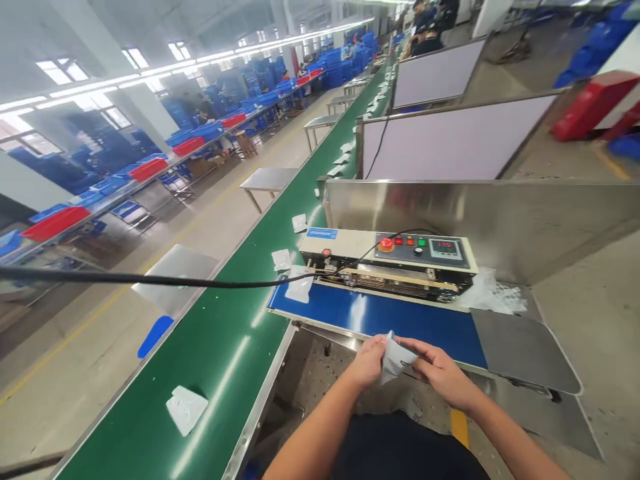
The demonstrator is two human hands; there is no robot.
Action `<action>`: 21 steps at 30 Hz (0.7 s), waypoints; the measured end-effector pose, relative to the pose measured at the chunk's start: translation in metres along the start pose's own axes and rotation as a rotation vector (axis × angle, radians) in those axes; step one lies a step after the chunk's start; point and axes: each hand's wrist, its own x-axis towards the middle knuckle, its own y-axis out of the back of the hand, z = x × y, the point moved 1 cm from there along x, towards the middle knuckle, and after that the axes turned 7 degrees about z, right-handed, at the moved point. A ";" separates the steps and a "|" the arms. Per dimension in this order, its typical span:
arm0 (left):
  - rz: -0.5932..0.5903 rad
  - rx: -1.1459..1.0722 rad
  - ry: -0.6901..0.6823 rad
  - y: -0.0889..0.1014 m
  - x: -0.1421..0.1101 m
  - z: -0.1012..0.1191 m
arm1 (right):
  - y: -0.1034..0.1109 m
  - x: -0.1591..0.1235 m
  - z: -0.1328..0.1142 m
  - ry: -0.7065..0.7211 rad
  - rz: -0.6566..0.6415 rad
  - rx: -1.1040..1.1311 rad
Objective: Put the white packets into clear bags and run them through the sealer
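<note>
Between my two hands is a small white plastic pouch (397, 360) with a dark printed mark, held in front of my body. My left hand (369, 363) is closed on its left edge. On the other side, the fingers of my right hand (436, 371) pinch the pouch near its top. Just beyond lies the blue belt (380, 319) of a band sealing machine (350, 250), whose panel shows red digits. Another white pouch (299, 291) sits at the belt's left end.
A long green conveyor (240, 287) runs past on the left, carrying several white pouches, one of them near me (186, 408). A black cable (200, 281) crosses over it. White plastic bags (495, 297) lie by the machine's right end, near a metal plate (525, 347). Steel panel (425, 207) stands behind.
</note>
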 end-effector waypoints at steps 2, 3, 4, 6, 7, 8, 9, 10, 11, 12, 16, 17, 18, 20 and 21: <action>-0.083 0.009 0.048 -0.013 0.001 0.003 | 0.014 -0.014 0.000 0.030 -0.002 -0.012; -0.096 0.006 0.067 -0.020 0.002 0.003 | 0.019 -0.020 0.000 0.059 -0.003 -0.024; -0.092 -0.002 0.077 -0.027 0.003 0.002 | 0.024 -0.024 0.001 0.086 0.011 -0.033; -0.066 -0.021 0.056 -0.043 0.006 0.000 | 0.033 -0.029 0.005 0.092 0.118 -0.016; -0.062 -0.011 0.020 -0.050 0.007 -0.001 | 0.039 -0.031 0.008 0.066 0.207 0.008; -0.064 0.021 -0.030 -0.057 0.007 -0.001 | 0.045 -0.032 0.011 0.030 0.300 0.035; -0.066 0.077 -0.090 -0.064 0.008 -0.001 | 0.051 -0.033 0.014 -0.006 0.384 0.058; -0.063 0.151 -0.153 -0.070 0.008 0.000 | 0.057 -0.034 0.017 -0.032 0.446 0.075; -0.053 0.232 -0.214 -0.076 0.009 0.002 | 0.064 -0.034 0.019 -0.048 0.486 0.088; -0.040 0.308 -0.270 -0.082 0.011 0.004 | 0.071 -0.035 0.021 -0.055 0.502 0.094; 0.024 0.483 -0.385 -0.110 0.035 0.009 | 0.104 -0.026 0.029 -0.075 0.557 0.084; 0.047 0.489 -0.361 -0.118 0.047 0.008 | 0.114 -0.020 0.032 -0.089 0.613 0.081; 0.074 0.482 -0.311 -0.126 0.061 0.007 | 0.124 -0.013 0.036 -0.113 0.689 0.094; 0.115 0.426 -0.148 -0.145 0.091 0.003 | 0.144 0.002 0.045 -0.176 0.841 0.157; 0.119 0.389 -0.051 -0.155 0.106 0.001 | 0.153 0.010 0.050 -0.205 0.894 0.194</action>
